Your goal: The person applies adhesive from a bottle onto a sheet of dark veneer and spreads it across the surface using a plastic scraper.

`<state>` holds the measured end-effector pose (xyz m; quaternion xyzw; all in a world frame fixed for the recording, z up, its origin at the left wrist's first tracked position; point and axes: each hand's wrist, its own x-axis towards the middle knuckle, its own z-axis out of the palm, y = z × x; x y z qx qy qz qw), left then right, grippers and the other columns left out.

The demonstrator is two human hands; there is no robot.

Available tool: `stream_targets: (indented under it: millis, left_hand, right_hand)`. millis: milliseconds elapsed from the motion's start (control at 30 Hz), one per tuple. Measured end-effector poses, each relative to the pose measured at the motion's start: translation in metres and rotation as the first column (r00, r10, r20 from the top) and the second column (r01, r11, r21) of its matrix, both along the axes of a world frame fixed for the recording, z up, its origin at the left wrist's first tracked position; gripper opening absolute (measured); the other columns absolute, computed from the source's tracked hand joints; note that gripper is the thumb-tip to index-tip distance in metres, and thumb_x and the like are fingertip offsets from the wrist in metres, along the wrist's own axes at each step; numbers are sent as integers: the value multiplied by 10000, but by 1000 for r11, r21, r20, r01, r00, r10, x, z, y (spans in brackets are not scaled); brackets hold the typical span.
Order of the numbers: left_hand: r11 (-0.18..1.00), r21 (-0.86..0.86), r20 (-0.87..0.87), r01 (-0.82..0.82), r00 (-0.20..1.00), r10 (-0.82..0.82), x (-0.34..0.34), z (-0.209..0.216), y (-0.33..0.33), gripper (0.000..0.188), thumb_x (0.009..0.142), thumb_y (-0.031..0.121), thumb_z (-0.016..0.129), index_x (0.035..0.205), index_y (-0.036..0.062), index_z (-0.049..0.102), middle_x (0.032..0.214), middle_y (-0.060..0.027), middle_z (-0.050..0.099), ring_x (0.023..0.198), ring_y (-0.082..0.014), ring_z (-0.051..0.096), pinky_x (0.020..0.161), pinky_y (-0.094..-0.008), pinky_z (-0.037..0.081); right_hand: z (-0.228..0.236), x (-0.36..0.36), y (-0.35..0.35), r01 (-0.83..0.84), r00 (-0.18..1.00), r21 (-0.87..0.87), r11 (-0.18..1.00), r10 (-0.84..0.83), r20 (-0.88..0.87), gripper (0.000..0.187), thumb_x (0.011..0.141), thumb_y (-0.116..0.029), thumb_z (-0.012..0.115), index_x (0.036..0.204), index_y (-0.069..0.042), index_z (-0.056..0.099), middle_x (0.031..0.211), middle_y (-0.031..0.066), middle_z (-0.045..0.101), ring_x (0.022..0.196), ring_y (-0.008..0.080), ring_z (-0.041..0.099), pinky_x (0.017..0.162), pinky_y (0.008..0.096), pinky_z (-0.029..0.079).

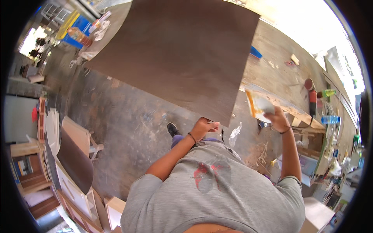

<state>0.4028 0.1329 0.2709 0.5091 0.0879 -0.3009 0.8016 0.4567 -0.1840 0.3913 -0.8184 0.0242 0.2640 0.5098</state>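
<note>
A large dark brown sheet [175, 54], slightly curved, spreads from the far side of the view to just in front of my body. My left hand [203, 129] is closed at its near edge, close to the near right corner, with thumb and fingers pinched there. To the right of the sheet, my right hand [277, 119] grips a white packet with an orange stripe [258, 105], holding it tilted above the floor beside the workbench. The packet's contents cannot be made out.
On the right stands a wooden workbench [278, 50], with a red-and-black power tool [312, 99] and a blue-capped bottle [330, 119] near its edge. Stacked panels [77, 136] and a curved brown sheet [75, 161] stand at left. Cord [261, 153] lies tangled on the floor [128, 116].
</note>
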Motion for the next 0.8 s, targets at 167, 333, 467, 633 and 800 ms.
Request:
stream_targets:
  millis: [167, 333, 467, 633, 800]
  left_hand:
    - [996, 70, -17, 52, 999, -51, 6, 27, 11, 241, 827, 136, 603, 1040, 44, 537, 953, -57, 587, 793, -132, 588, 709, -261, 507]
    - [994, 69, 63, 86, 994, -90, 17, 43, 21, 331, 836, 127, 580, 1142, 59, 475, 1059, -86, 561, 860, -169, 584, 763, -304, 501]
    - [995, -90, 95, -34, 995, 42, 16, 39, 73, 384, 849, 165, 555, 1205, 82, 440, 1118, -112, 545, 918, -225, 587, 784, -365, 503]
    - [889, -140, 116, -436, 884, 452, 31, 43, 182, 476, 873, 461, 502, 1182, 100, 466, 1082, -90, 553, 936, -216, 570, 786, -370, 486]
    - [699, 18, 192, -715, 689, 699, 79, 46, 287, 554, 885, 555, 417, 1159, 78, 479, 1000, -67, 547, 894, -202, 556, 789, -385, 484]
  right_hand:
    - [-1, 19, 18, 318, 925, 606, 730, -378, -30, 329, 717, 14, 574, 1046, 26, 569, 931, 73, 618, 851, 147, 576, 740, 282, 457]
    - [18, 25, 29, 327, 913, 728, 603, -400, -79, 383, 707, 30, 586, 1087, 24, 544, 1010, 92, 608, 906, 190, 588, 790, 315, 472]
    - [27, 33, 47, 311, 918, 715, 626, -394, -55, 419, 705, 16, 583, 1119, 25, 519, 1039, 104, 598, 964, 215, 581, 841, 338, 466]
    - [45, 38, 85, 261, 910, 708, 656, -413, 47, 458, 702, -23, 589, 1148, 35, 501, 1050, 110, 595, 974, 209, 571, 836, 315, 450]
    - [52, 65, 139, 77, 962, 392, 917, -172, 211, 413, 741, -31, 571, 1144, 28, 505, 1041, 80, 591, 953, 174, 554, 832, 294, 434]
